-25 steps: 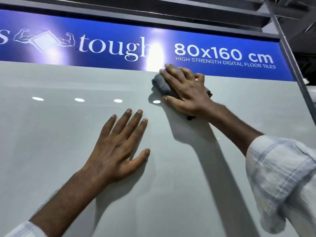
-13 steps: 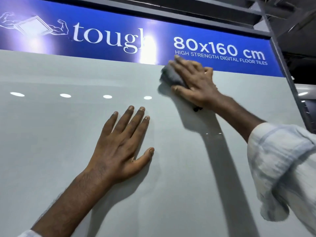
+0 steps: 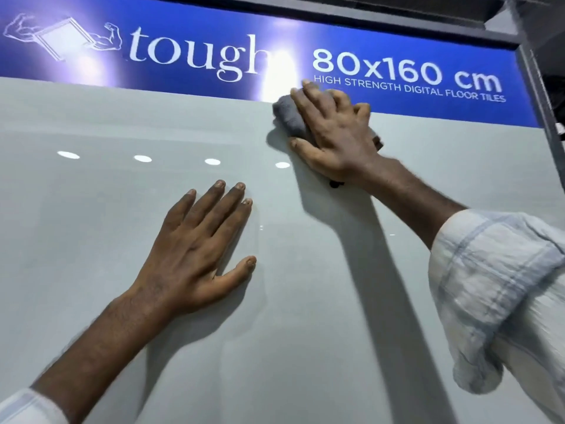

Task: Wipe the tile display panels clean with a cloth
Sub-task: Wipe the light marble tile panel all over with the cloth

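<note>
Tile display panel (image 3: 91, 286): pale grey and glossy, it fills the middle and lower frame; ceiling lights (image 3: 142, 158) mirror in its upper left part.
Cloth (image 3: 287, 116): grey and bunched, pressed to the panel at upper centre, touching the lower edge of the blue banner (image 3: 183, 35).
Right hand (image 3: 336, 139): grasps the cloth, fingers draped over it and thumb round its lower side; fingertips reach onto the banner.
Left hand (image 3: 195, 255): released, palm and straight fingers flat on the panel at centre frame, holding nothing; judged a brace.
Sleeve (image 3: 489, 286): pale check, rolled up, at right of frame.
Step in hand: wiping the panel's top margin, judged from the cloth's place.
Progress: cannot tell; no dirt or streaks show.
Next move calls for: steady pressure along the top edge toward the dark frame post (image 3: 538, 87) at upper right, then lower passes; the left palm may leave marks needing a wipe.
</note>
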Motion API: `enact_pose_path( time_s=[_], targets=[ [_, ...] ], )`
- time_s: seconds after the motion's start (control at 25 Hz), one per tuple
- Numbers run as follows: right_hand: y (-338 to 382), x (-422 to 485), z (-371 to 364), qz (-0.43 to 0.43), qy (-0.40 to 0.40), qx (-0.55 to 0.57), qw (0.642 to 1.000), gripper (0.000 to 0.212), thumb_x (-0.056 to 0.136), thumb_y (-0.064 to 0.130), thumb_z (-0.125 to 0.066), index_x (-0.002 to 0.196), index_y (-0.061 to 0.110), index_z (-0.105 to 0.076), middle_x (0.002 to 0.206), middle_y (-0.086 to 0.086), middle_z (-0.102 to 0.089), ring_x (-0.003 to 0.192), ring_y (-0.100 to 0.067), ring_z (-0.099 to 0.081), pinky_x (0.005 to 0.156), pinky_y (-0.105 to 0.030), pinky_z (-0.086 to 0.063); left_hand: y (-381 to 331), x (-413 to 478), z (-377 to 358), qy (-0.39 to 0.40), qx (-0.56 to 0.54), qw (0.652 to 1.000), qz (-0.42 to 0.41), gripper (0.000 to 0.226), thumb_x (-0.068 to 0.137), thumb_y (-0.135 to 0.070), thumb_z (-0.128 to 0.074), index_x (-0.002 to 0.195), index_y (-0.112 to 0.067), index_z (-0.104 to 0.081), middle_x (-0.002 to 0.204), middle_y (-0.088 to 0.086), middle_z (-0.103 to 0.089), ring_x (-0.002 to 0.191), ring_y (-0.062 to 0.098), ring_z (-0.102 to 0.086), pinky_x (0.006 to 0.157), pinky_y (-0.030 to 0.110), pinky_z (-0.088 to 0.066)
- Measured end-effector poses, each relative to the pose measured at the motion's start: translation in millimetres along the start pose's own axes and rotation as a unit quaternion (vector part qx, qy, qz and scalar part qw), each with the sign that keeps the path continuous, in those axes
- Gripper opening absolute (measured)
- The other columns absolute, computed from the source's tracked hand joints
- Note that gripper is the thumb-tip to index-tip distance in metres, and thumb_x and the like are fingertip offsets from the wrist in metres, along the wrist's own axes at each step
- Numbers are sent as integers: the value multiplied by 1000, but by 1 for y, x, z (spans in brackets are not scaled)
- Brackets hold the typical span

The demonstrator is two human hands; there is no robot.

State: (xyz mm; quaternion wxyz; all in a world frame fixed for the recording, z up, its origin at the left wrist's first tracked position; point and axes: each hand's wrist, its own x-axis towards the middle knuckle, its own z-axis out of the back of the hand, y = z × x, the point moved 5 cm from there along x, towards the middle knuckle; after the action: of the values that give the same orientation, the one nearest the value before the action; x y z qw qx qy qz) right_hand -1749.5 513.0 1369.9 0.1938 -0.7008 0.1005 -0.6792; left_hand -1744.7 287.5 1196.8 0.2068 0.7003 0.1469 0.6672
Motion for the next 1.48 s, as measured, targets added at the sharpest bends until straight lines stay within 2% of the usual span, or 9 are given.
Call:
enact_pose_path(
  time_s=[0.16, 0.32, 0.48, 0.56, 0.76, 0.96, 1.16, 1.36, 1.48],
  targets=[
    [18, -41, -5, 207, -17, 11, 978, 77, 96, 67, -35, 163, 29, -30, 172, 4, -23, 148, -28, -35, 101, -46, -28, -4, -6, 2, 12, 7, 1000, 11, 77, 99, -56, -40, 161, -10, -36, 172, 8, -25, 160, 29, -20, 126, 55, -22],
    [-28, -35, 2, -12, -15, 29, 999, 81, 91, 67, -33, 163, 29, -28, 172, 2, -22, 146, -32, -34, 100, -55, -34, -23, -29, 3, 10, -17, 998, 51, 75, 99, -51, -42, 161, -8, -37, 172, 9, -24, 160, 30, -19, 126, 56, -17],
    [39, -80, -3, 175, -19, 15, 984, 78, 96, 65, -35, 164, 25, -30, 172, 0, -23, 148, -34, -36, 99, -50, -32, -35, -42, 2, 20, -4, 999, 49, 78, 99, -52, -41, 161, -5, -34, 172, 13, -21, 160, 35, -17, 125, 62, -18],
    [29, -96, 0, 217, -15, 10, 976, 75, 99, 66, -34, 164, 29, -29, 172, 3, -21, 150, -28, -34, 99, -49, -31, -38, -47, 3, 20, -3, 999, 43, 77, 100, -51, -41, 160, -5, -35, 172, 14, -21, 160, 36, -18, 124, 63, -19],
    [3, -75, 2, 8, -23, 27, 999, 78, 91, 64, -38, 161, 29, -33, 171, 3, -25, 146, -30, -36, 100, -55, -33, -40, -53, 3, 16, -6, 999, 29, 76, 98, -50, -44, 158, -4, -40, 171, 16, -24, 159, 38, -20, 124, 63, -21],
    [41, -119, 1, 205, -6, 3, 979, 75, 97, 62, -41, 163, 28, -31, 172, 3, -22, 152, -28, -32, 100, -49, -29, -39, -53, 4, 4, -24, 999, 28, 77, 97, -51, -46, 157, -4, -43, 170, 17, -25, 159, 38, -20, 124, 63, -21],
    [10, -87, 5, -38, -10, 34, 999, 79, 91, 62, -41, 161, 26, -34, 171, 0, -26, 148, -31, -34, 98, -53, -35, -38, -53, 3, 12, -46, 999, 26, 78, 96, -51, -48, 157, -4, -42, 170, 16, -26, 159, 37, -20, 124, 64, -20],
    [63, -156, 6, 197, 11, 35, 980, 73, 97, 57, -49, 162, 25, -36, 171, 0, -24, 153, -30, -32, 101, -52, -31, -35, -71, 14, 27, -85, 996, -24, 72, 94, -49, -52, 153, -8, -51, 168, 11, -32, 157, 31, -28, 122, 60, -27],
    [20, -133, 11, 59, 0, 23, 998, 74, 94, 59, -47, 161, 30, -36, 171, 3, -26, 150, -28, -36, 99, -52, -29, -35, -89, 14, 40, -64, 996, -37, 77, 94, -50, -51, 158, -7, -42, 170, 12, -28, 158, 34, -25, 122, 62, -25]
  ],
)
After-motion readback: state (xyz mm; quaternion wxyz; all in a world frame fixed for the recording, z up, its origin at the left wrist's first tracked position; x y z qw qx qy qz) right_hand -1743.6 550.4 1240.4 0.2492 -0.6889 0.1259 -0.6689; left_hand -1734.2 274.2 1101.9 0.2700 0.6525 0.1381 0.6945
